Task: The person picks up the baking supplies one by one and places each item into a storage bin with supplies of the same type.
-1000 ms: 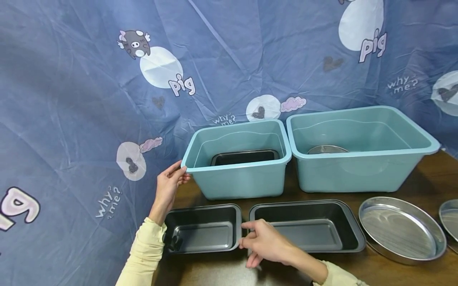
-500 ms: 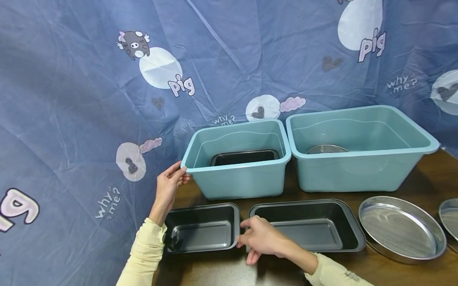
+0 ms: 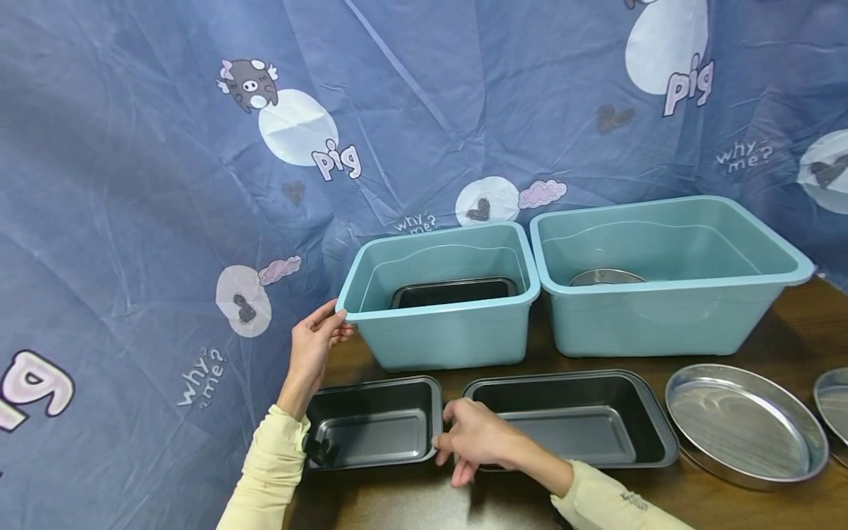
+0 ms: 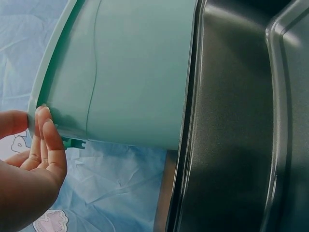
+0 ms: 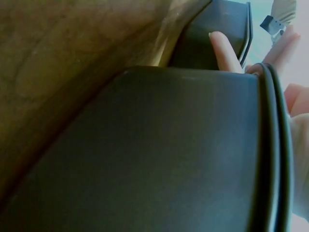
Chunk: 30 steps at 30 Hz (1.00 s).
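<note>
My left hand [image 3: 310,352] pinches the rim at the front left corner of the left teal plastic bin [image 3: 444,340], thumb on one side and fingers on the other, as the left wrist view also shows. My right hand [image 3: 478,436] is between two dark loaf pans on the table. Its fingertips are right at the right rim of the left loaf pan [image 3: 377,434], and the hand overlaps the near left corner of the right loaf pan [image 3: 570,434]. In the right wrist view, extended fingers [image 5: 224,50] show beyond the near pan's wall [image 5: 159,145].
Another dark pan [image 3: 457,291] lies inside the left bin. The right teal bin [image 3: 662,320] stands beside it with a round metal pan [image 3: 606,277] inside. Round metal pans [image 3: 742,423] lie at the right of the wooden table [image 3: 397,500]. A blue printed cloth [image 3: 411,110] hangs behind.
The left loaf pan has shifted slightly left, with my right hand moving left along with it and its index finger bending more. My left hand stays on the bin's rim.
</note>
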Tool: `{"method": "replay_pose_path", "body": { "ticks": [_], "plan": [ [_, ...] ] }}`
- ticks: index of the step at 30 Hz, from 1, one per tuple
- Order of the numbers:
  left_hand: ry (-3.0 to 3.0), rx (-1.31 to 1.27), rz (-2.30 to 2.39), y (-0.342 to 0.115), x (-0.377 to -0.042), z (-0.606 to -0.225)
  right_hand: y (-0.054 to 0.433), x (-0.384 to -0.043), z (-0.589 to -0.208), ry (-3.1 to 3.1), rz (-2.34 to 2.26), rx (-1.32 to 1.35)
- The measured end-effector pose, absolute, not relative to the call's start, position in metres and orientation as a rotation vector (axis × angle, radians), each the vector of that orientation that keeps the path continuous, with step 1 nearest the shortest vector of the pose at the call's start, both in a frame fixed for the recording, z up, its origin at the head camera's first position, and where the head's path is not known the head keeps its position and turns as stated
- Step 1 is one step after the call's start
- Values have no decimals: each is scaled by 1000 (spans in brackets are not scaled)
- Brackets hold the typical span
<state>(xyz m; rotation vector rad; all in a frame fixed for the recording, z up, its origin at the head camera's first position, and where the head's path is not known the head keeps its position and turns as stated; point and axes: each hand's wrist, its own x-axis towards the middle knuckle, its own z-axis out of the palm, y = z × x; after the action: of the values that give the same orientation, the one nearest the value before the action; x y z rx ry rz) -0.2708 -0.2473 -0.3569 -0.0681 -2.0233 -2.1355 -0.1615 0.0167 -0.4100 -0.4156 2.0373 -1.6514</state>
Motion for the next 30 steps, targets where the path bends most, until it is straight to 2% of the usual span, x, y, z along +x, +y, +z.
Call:
{"method": "replay_pose_path", "body": {
  "ticks": [15, 30],
  "plan": [
    [-2014, -65, -2127, -247, -272, -358, 15, -161, -408, 2031, -1660, -420],
    [-2025, -53, -2118, -247, -270, -356, 14, -155, -409, 1953, -1930, -389]
  ]
}}
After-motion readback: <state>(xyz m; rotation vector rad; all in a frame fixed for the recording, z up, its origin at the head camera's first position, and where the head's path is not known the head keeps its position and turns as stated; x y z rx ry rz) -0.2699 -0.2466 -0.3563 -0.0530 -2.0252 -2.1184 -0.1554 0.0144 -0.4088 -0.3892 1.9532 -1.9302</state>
